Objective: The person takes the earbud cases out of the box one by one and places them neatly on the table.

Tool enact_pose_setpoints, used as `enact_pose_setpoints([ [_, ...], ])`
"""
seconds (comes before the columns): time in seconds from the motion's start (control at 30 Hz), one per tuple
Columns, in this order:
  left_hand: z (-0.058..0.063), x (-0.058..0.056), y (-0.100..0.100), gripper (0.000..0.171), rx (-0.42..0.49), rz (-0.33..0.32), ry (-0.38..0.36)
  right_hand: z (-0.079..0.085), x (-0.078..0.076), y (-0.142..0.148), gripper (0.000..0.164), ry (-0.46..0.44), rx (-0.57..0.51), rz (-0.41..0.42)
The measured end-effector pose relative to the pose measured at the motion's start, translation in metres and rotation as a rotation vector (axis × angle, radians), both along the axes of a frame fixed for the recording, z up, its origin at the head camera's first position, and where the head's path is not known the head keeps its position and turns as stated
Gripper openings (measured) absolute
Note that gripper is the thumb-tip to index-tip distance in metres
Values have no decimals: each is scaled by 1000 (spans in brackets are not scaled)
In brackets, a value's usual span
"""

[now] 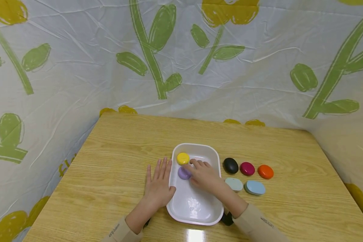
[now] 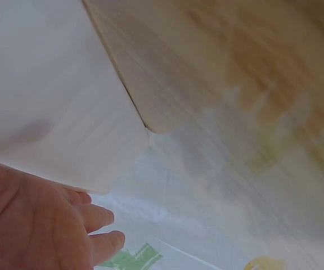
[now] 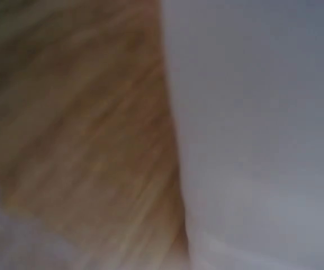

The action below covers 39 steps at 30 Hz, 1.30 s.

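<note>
A white tray (image 1: 192, 215) with rounded corners lies on the wooden table. Inside it, toward the far left, are a yellow disc (image 1: 183, 158) and, just nearer, a glossy purple disc (image 1: 184, 173). My right hand (image 1: 206, 177) reaches in over the tray's right rim, its index finger and thumb at the purple disc and partly covering it. Along the tray's left side, my left hand (image 1: 159, 189) lies with straight fingers, thumb at the rim. The left wrist view shows that hand's palm (image 2: 35, 225) close against the tray wall (image 2: 55, 84).
Right of the tray lie a black oval (image 1: 231, 165), a magenta one (image 1: 247, 168), an orange one (image 1: 265, 171), a pale green piece (image 1: 234, 184) and a light blue piece (image 1: 255, 187). A flower-printed cloth (image 1: 181, 107) hangs behind the table. The right wrist view is blurred.
</note>
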<state>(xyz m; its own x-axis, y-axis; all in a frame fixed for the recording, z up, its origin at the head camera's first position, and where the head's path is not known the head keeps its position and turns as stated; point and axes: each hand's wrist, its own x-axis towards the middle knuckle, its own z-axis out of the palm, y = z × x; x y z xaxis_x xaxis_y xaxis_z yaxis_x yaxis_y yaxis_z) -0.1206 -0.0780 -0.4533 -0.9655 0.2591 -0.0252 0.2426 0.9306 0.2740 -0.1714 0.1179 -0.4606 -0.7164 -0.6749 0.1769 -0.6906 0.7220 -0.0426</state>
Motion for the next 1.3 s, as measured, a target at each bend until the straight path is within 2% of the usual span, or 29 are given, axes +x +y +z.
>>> enact_pose_setpoints([
  [0.17, 2, 0, 0, 79, 14, -4, -7, -2, 0, -2, 47, -6, -9, 1],
  [0.53, 3, 0, 0, 78, 20, -5, -10, -6, 1, -5, 49, -65, 53, 25],
  [1.03, 4, 0, 1, 78, 22, -8, -11, -8, 2, -5, 38, 16, 35, 58],
  [1.3, 4, 0, 0, 78, 26, -5, -7, -3, 1, -5, 40, 41, -24, -11],
])
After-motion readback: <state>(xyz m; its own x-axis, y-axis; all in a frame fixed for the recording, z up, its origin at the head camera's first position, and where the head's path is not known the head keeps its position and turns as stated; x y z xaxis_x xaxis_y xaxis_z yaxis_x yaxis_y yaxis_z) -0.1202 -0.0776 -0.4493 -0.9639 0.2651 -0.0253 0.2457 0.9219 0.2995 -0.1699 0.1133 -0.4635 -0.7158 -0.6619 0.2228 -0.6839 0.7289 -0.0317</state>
